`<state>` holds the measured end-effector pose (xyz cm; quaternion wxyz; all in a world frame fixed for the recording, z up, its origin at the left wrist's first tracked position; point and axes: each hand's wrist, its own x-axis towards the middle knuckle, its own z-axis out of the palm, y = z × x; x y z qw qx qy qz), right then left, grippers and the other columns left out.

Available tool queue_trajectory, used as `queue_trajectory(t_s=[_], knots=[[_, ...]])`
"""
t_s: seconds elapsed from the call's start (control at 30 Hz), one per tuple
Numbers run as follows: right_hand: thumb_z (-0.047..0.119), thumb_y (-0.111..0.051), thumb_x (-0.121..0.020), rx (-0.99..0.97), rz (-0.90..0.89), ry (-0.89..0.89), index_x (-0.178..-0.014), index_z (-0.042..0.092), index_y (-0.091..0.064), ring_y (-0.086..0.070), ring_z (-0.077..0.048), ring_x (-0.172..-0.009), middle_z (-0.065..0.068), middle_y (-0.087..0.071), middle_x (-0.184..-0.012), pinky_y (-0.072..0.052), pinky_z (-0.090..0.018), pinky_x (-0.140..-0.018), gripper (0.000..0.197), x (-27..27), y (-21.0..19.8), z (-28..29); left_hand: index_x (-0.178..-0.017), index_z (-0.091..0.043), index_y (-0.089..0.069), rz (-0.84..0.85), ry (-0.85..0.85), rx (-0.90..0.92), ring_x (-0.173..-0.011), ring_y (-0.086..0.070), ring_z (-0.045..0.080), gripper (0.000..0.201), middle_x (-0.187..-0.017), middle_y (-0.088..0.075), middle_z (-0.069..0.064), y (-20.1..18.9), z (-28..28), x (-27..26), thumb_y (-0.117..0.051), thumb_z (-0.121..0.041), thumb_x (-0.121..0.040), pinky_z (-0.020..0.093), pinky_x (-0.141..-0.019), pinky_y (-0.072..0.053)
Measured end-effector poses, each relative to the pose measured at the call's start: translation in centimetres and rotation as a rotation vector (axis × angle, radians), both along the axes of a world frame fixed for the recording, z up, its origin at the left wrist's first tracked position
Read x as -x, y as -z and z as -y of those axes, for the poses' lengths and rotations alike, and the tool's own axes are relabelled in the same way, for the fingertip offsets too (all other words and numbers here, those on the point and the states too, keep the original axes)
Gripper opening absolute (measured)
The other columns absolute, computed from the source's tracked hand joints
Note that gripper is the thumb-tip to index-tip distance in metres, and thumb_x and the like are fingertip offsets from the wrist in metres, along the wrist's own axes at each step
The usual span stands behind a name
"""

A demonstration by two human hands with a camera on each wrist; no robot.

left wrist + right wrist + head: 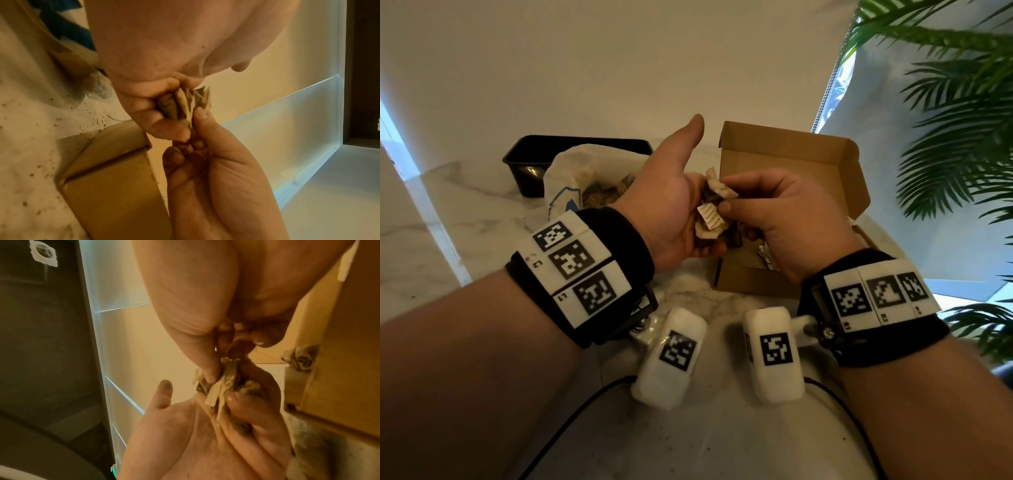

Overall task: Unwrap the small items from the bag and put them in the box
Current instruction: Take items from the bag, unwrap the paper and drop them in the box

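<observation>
A small dark item in crumpled pale paper wrap (714,209) sits between both hands, above the near left corner of the open cardboard box (791,161). My left hand (707,240) cups it with curled fingers, thumb stuck up. My right hand (725,196) pinches the paper at its top between thumb and forefinger. In the left wrist view the wrap (185,104) shows as frayed paper strips; in the right wrist view the wrap (222,386) fans out between the fingers. The white bag (571,181) with blue print stands open to the left, with brown filling inside.
A black tray (527,161) stands behind the bag. A crumpled small item (300,358) lies inside the box. Brown crumbs dot the marble tabletop (30,162) by the box (107,178). A palm plant (955,137) fills the right side.
</observation>
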<state>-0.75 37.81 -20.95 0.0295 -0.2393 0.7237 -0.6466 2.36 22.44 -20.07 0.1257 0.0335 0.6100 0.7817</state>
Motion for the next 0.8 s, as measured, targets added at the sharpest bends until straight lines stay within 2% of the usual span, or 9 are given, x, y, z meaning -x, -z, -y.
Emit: queue_trajectory(t_s=[0.1,0.2,0.27,0.33,0.4,0.5,0.6,0.7,0.8], knots=[[0.009,-0.068,-0.091,0.061,0.009,0.083,-0.096,0.009,-0.074,-0.069,-0.008,-0.064,-0.003,-0.075,-0.080,-0.053,-0.021,-0.052,0.007,0.2,0.1,0.1,-0.134,0.000,-0.061,0.019,-0.036,-0.016,-0.075,-0.060,0.024,0.103,-0.098,-0.061,0.013,0.1,-0.1,0.1,-0.023,-0.083,-0.088,0.029,-0.060,-0.044],[0.018,-0.070,-0.091,0.158,0.058,0.141,-0.085,0.017,-0.076,-0.073,-0.029,-0.082,-0.011,-0.077,-0.087,-0.062,-0.045,-0.075,0.009,0.7,0.2,0.0,-0.123,-0.001,-0.067,0.040,-0.106,-0.030,-0.062,-0.061,0.022,0.092,-0.090,-0.064,0.012,0.1,-0.2,0.2,-0.029,-0.078,-0.092,0.025,-0.053,-0.046],[0.026,-0.072,-0.089,0.156,0.065,0.167,-0.086,0.019,-0.077,-0.071,-0.029,-0.081,-0.010,-0.076,-0.087,-0.060,-0.047,-0.076,0.009,0.7,0.1,-0.1,-0.107,-0.006,-0.069,0.043,-0.143,-0.018,-0.054,-0.061,0.020,0.079,-0.082,-0.066,0.010,0.1,-0.3,0.2,-0.032,-0.074,-0.094,0.023,-0.048,-0.045],[0.035,-0.070,-0.087,0.148,0.078,0.207,-0.089,0.021,-0.078,-0.070,-0.031,-0.085,-0.008,-0.076,-0.092,-0.058,-0.048,-0.076,0.015,0.7,0.0,-0.1,-0.102,-0.010,-0.065,0.041,-0.205,-0.001,-0.051,-0.061,0.018,0.065,-0.076,-0.066,0.007,0.1,-0.4,0.1,-0.038,-0.069,-0.096,0.022,-0.046,-0.045],[0.034,-0.067,-0.093,0.179,0.119,0.234,-0.088,0.023,-0.076,-0.071,-0.030,-0.090,-0.005,-0.077,-0.095,-0.059,-0.042,-0.072,0.015,0.7,-0.1,-0.2,-0.102,-0.014,-0.062,0.040,-0.258,0.018,-0.051,-0.062,0.017,0.054,-0.069,-0.066,0.003,0.1,-0.4,0.2,-0.044,-0.064,-0.097,0.022,-0.047,-0.045],[0.033,-0.064,-0.095,0.219,0.168,0.278,-0.089,0.026,-0.072,-0.064,-0.019,-0.080,-0.001,-0.073,-0.088,-0.050,-0.028,-0.056,0.013,0.6,-0.4,-0.3,-0.101,-0.016,-0.064,0.047,-0.289,0.053,-0.059,-0.062,0.017,0.048,-0.071,-0.067,0.001,0.2,-0.3,0.3,-0.048,-0.061,-0.096,0.024,-0.053,-0.044],[0.033,-0.064,-0.095,0.268,0.187,0.292,-0.095,0.023,-0.070,-0.061,-0.019,-0.078,-0.003,-0.070,-0.090,-0.047,-0.028,-0.053,0.011,0.6,-0.4,-0.3,-0.097,-0.017,-0.067,0.030,-0.313,0.077,-0.062,-0.060,0.015,0.039,-0.072,-0.066,0.001,0.3,-0.2,0.3,-0.053,-0.054,-0.097,0.024,-0.053,-0.043],[0.031,-0.062,-0.097,0.349,0.188,0.278,-0.102,0.017,-0.068,-0.062,-0.015,-0.069,-0.002,-0.069,-0.083,-0.044,-0.027,-0.050,0.016,0.5,-0.6,-0.4,-0.094,-0.018,-0.069,-0.005,-0.311,0.128,-0.056,-0.056,0.012,0.027,-0.064,-0.064,-0.002,0.3,-0.3,0.2,-0.060,-0.043,-0.096,0.021,-0.048,-0.040],[0.027,-0.058,-0.100,0.495,0.213,0.247,-0.119,0.007,-0.063,-0.066,-0.013,-0.061,-0.003,-0.071,-0.080,-0.044,-0.023,-0.045,0.028,0.5,-0.9,-0.4,-0.092,-0.018,-0.069,-0.047,-0.330,0.207,-0.057,-0.055,0.011,0.021,-0.060,-0.063,-0.004,0.5,-0.2,0.4,-0.063,-0.037,-0.096,0.023,-0.048,-0.039]])
